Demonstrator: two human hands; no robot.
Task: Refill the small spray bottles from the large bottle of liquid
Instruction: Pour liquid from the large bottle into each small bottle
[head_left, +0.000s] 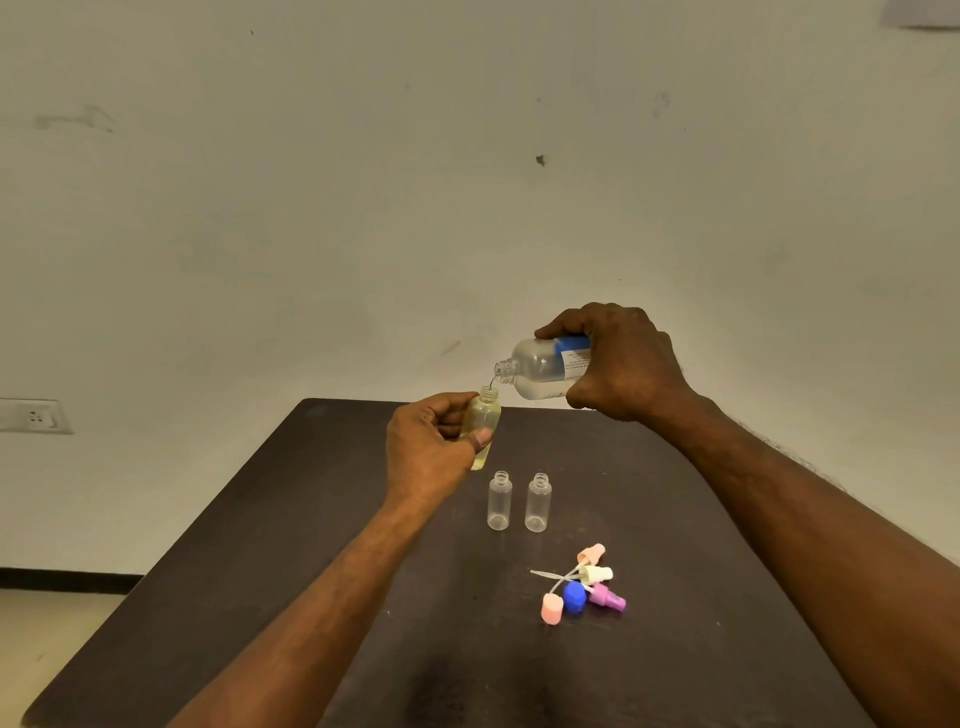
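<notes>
My right hand (618, 364) grips the large clear bottle (537, 366) with a blue label, tipped on its side with the open neck pointing left and down. A thin stream of liquid runs from that neck into a small clear bottle (484, 415), which my left hand (431, 447) holds up above the table between fingers and thumb. Pale yellowish liquid shows in its bottom. Two more small clear bottles (500, 501) (538, 502) stand upright and uncapped on the dark table, just below my left hand.
The dark brown table (291, 545) ends at a far edge near the wall. A cluster of spray tops and caps (582, 584), pink, white, blue and purple, lies right of centre. A wall socket (34, 415) is at the left.
</notes>
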